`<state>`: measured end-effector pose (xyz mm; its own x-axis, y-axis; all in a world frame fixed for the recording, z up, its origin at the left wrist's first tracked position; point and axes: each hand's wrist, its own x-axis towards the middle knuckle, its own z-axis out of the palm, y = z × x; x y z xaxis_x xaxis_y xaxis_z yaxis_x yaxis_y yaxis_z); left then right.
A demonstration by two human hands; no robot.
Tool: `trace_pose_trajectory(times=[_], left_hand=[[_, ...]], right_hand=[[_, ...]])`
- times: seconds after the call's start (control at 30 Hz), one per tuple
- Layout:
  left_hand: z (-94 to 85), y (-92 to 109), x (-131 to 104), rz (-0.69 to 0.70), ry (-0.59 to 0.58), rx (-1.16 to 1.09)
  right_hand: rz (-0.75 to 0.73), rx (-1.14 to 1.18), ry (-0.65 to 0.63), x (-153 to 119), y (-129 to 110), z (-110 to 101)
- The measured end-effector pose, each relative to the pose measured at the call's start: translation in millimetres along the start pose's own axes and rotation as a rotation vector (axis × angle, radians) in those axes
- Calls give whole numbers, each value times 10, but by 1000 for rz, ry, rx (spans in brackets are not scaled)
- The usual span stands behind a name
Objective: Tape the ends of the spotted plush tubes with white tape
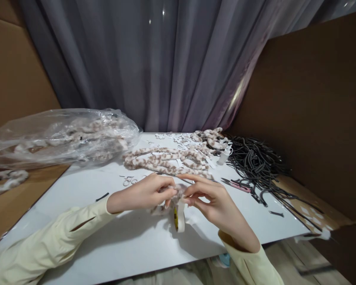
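L hand (151,192) pinches fuzzy brn/wht strip (180,191), partly hidden behind it, & R hand (209,196) pinches wht tape (181,218), seen edge-on.

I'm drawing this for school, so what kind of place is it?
Probably a craft workshop or small work corner: the white table has fluffy spotted strips, a heap of black cords sits at its right side, and pink-handled snips lie nearby.
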<state>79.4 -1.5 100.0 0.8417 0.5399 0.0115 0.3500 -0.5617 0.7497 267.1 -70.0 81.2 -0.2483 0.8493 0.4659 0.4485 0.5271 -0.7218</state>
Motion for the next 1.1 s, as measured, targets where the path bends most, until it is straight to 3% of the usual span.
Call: trace_pose_trajectory(times=[0.2,0.5,0.87,1.1], left_hand=[[12,23,-11,-66,12,-21],[-2,8,-26,-135,16,-289],[-46,64,-34,-214,-28,-488],[-90,69,-40,-220,-61,-482]], right_hand=[[-88,-73,-2,18,-75,39],[-151,-156,68,66,1,100],[-100,-68,159,84,43,184],[-63,-33,196,76,70,194]])
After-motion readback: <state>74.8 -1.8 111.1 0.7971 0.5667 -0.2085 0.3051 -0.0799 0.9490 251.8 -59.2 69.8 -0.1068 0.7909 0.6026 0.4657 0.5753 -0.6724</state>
